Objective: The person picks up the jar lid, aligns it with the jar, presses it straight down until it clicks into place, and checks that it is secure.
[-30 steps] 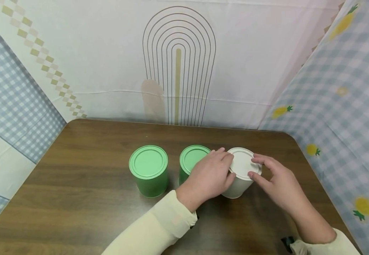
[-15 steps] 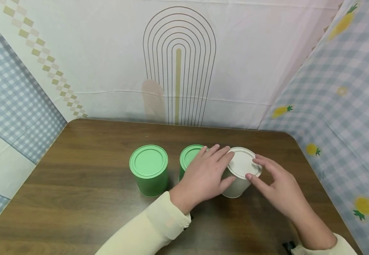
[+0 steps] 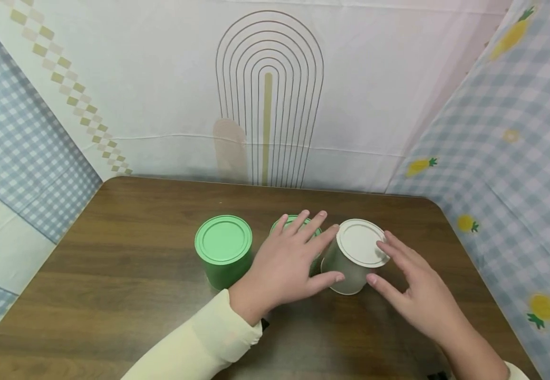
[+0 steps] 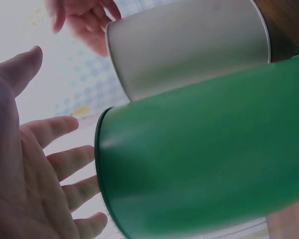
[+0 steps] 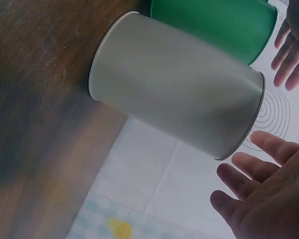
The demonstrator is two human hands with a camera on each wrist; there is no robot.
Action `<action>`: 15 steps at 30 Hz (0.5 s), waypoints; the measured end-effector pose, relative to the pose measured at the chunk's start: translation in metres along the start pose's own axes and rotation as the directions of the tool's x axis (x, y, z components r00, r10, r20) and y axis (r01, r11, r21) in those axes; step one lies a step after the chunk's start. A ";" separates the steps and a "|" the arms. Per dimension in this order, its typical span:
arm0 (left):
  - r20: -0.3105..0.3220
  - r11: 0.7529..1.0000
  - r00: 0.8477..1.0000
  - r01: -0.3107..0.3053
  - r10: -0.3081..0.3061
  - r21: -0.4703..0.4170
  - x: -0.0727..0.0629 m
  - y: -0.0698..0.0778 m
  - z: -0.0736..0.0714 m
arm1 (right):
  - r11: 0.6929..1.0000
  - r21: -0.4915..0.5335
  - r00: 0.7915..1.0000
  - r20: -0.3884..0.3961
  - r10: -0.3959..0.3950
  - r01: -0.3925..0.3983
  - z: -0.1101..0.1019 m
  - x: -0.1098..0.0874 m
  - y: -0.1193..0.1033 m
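Note:
Three lidded cans stand upright in a row on the table: a green can (image 3: 224, 240) at left, a second green can (image 3: 290, 221) in the middle, and a white can (image 3: 361, 243) at right. My left hand (image 3: 284, 264) is spread over the middle can and hides much of it. In the left wrist view, its fingertips are close to the lid edge of that green can (image 4: 199, 159); whether they touch I cannot tell. Beside the white can's right edge is my right hand (image 3: 412, 287), its fingers apart and holding nothing. The right wrist view has the white can's side (image 5: 174, 84) just beyond those fingertips.
The brown wooden table (image 3: 127, 253) extends to the left of the cans and in front of them. A white patterned cloth (image 3: 161, 89) hangs behind its far edge. Blue checked cloth (image 3: 507, 211) borders the right side, and more hangs at left.
My left hand has moved left, from the white can's lid edge to over the middle green can, and its fingers have spread. My right hand has eased slightly away from the white lid. The cans stay put.

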State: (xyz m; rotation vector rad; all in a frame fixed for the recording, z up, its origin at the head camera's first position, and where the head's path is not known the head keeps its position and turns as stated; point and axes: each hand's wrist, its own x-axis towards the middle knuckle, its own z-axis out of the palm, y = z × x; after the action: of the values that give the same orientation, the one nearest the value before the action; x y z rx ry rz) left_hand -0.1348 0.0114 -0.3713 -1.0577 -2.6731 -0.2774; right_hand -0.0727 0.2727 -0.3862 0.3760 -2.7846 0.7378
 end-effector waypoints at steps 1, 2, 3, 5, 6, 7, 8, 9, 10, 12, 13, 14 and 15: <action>-0.005 1.000 1.000 0.002 -0.002 0.000 -0.002 -0.001 -0.001 | 1.000 -0.002 1.000 0.001 -0.007 0.007 0.000 -0.001 0.000; -0.011 1.000 1.000 0.004 -0.004 0.000 -0.004 -0.003 -0.002 | 1.000 -0.004 1.000 0.001 -0.016 0.016 0.000 -0.002 0.000; -0.015 1.000 1.000 0.007 -0.007 -0.002 -0.007 -0.004 -0.003 | 1.000 -0.009 1.000 0.000 -0.026 0.026 0.000 -0.003 0.000; -0.021 1.000 1.000 0.014 -0.014 0.000 -0.012 -0.007 -0.006 | 0.999 -0.020 0.999 -0.003 -0.047 0.047 0.001 -0.005 0.000; -0.024 1.000 1.000 0.017 -0.017 0.000 -0.014 -0.009 -0.007 | 0.998 -0.024 0.998 -0.005 -0.057 0.057 0.001 -0.005 0.000; -0.027 1.000 0.999 0.021 -0.021 -0.002 -0.018 -0.011 -0.008 | 0.997 -0.031 0.998 -0.005 -0.064 0.063 0.001 -0.006 0.000; -0.027 1.000 0.999 0.026 -0.027 -0.003 -0.021 -0.014 -0.009 | 0.997 -0.036 0.998 -0.005 -0.067 0.067 0.001 -0.007 0.000; -0.027 0.999 0.999 0.031 -0.032 -0.004 -0.024 -0.016 -0.011 | 0.997 -0.040 0.998 -0.003 -0.067 0.067 0.001 -0.008 0.000; -0.031 0.999 0.999 0.035 -0.035 -0.002 -0.027 -0.019 -0.012 | 0.997 -0.042 0.998 0.002 -0.064 0.064 0.001 -0.009 0.000; -0.039 0.999 0.998 0.045 -0.045 0.003 -0.032 -0.025 -0.016 | 0.997 -0.048 0.998 0.011 -0.057 0.057 0.001 -0.011 0.001; -0.042 0.999 0.998 0.052 -0.051 0.006 -0.035 -0.027 -0.017 | 0.997 -0.053 0.999 0.015 -0.052 0.052 0.001 -0.012 0.001; -0.044 0.998 0.997 0.059 -0.058 0.013 -0.037 -0.030 -0.018 | 0.997 -0.060 0.999 0.020 -0.046 0.047 0.001 -0.013 0.001; -0.046 0.998 0.997 0.066 -0.065 0.016 -0.039 -0.033 -0.019 | 0.997 -0.069 0.999 0.025 -0.040 0.042 0.001 -0.014 0.001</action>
State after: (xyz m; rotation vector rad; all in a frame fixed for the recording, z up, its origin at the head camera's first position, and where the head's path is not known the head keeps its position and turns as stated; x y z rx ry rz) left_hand -0.1270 -0.0428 -0.3681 -0.9488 -2.6680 -0.2858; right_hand -0.0598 0.2754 -0.3910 0.4296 -2.8067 0.6294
